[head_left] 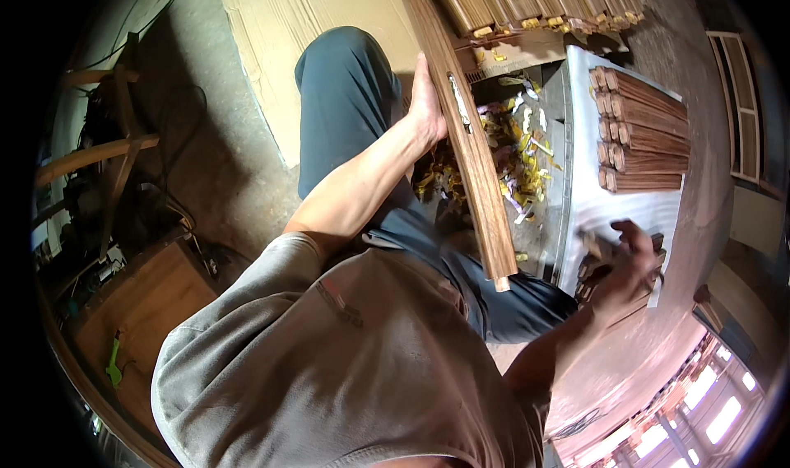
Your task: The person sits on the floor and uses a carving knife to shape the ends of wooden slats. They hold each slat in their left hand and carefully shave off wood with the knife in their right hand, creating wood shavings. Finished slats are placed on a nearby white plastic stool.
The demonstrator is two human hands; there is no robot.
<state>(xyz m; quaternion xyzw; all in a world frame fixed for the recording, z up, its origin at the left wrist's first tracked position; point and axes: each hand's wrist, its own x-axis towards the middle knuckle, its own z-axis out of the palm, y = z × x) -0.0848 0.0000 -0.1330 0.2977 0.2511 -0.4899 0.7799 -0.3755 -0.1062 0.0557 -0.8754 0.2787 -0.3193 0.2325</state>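
Note:
My left hand [425, 106] is closed on a long brown wooden rail [480, 180] that slants down across the middle of the view. A slot in the rail's upper face has whitish material in it, and its near end narrows to a small tenon. Off to the right, my right hand [629, 266] is over a pile of short dark wooden pieces [588, 274] on a pale sheet. Motion blurs its fingers, and whether they hold a piece I cannot tell.
Wooden rails [527, 3] with yellowish ends lie side by side at the top. Stacked slats [646, 130] rest on the pale sheet [584, 188]. Colourful scraps [527, 151] fill the space beyond the rail. Cardboard [271, 23] covers the floor; a wooden box [140, 320] stands at left.

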